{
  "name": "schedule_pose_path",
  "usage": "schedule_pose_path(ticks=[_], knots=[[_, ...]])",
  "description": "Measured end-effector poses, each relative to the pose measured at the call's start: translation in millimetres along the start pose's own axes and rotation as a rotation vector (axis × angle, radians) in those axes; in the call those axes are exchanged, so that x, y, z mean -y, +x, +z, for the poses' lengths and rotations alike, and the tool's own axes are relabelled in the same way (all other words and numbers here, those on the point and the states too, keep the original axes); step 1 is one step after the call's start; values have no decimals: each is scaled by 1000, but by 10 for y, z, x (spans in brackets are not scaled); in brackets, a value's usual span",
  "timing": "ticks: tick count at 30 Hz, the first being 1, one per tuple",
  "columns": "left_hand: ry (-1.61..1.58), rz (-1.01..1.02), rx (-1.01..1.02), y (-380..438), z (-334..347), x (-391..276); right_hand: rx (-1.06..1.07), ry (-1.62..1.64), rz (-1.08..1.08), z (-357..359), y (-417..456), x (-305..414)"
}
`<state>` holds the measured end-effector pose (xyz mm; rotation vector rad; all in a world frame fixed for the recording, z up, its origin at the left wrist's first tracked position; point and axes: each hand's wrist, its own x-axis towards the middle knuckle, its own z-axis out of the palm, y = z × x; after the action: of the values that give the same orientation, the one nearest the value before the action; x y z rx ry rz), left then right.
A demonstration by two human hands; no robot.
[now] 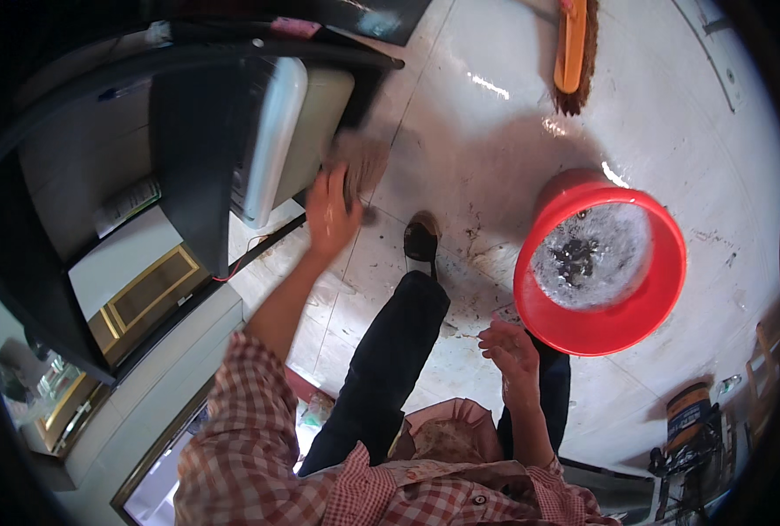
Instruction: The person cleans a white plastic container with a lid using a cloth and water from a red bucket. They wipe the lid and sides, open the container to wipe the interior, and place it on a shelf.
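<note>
My left hand point(332, 217) is stretched forward, gripping a brown cloth point(367, 161) blurred by motion. Cloth and hand are at the open side of a black shelf unit point(189, 151); whether they touch it I cannot tell. Beside them, a white plastic-cased item point(276, 144) and a beige panel point(317, 125) stand upright on the shelf. My right hand point(511, 358) hangs near a red bucket point(600, 335), fingers loosely bent and nothing visible in them. Foamy, murky water point(613, 253) partly fills the bucket.
An orange-backed broom head point(568, 52) lies on the smudged tiled floor point(482, 72). My shoe point(421, 237) is between shelf and bucket. A thin red wire point(232, 268) runs by the shelf's lower edge. A labelled can point(688, 411) and a black plastic bag point(692, 447) sit at lower right.
</note>
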<state>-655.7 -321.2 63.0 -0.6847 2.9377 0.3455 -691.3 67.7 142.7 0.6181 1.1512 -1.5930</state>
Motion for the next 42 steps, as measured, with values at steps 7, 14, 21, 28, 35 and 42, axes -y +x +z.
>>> schedule_pose_path(ticks=[7,14,21,28,35,42], knots=[[1414,1025,324,1591,33,467,-212,61,162,-24,84,-404],[1053,516,601,147,407,1676,-278,97,137,-2,151,-388],[1210,603,988,-481,358,2124,-272,152,82,-37,133,-369],[1371,755,488,1265,392,651,-232,149,36,-28,112,-353],[1315,746,604,833,312,1053,-253,210,42,-40,76,-399],[869,0,930,-391,64,1223,-169,215,111,-18,52,-500]])
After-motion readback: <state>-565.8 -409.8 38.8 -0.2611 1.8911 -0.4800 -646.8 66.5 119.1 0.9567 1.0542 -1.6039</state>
